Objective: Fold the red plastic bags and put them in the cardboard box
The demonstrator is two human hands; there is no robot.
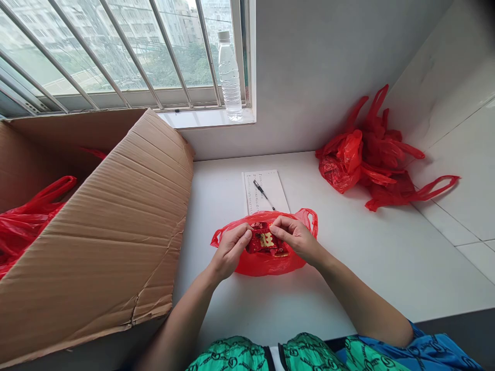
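A red plastic bag [276, 267] lies spread on the white tabletop in front of me, its mouth open. Over it is a small red packet [261, 242] with a large gold character and a darker top edge. My left hand [231, 248] pinches the packet's left side between thumb and fingers. At its upper right, my right hand [297, 238] is closed in a pinch on the packet's edge. Other shiny red and gold wrapping shows just below, partly hidden by the packet and the bag.
A notebook [266, 178] with a black pen [263, 194] lies behind the bag. The cardboard box [116, 226] on the left holds red bags [31, 221]. Several crumpled red bags [371, 154] sit at the back right. A water bottle [230, 77] stands on the windowsill [201, 118].
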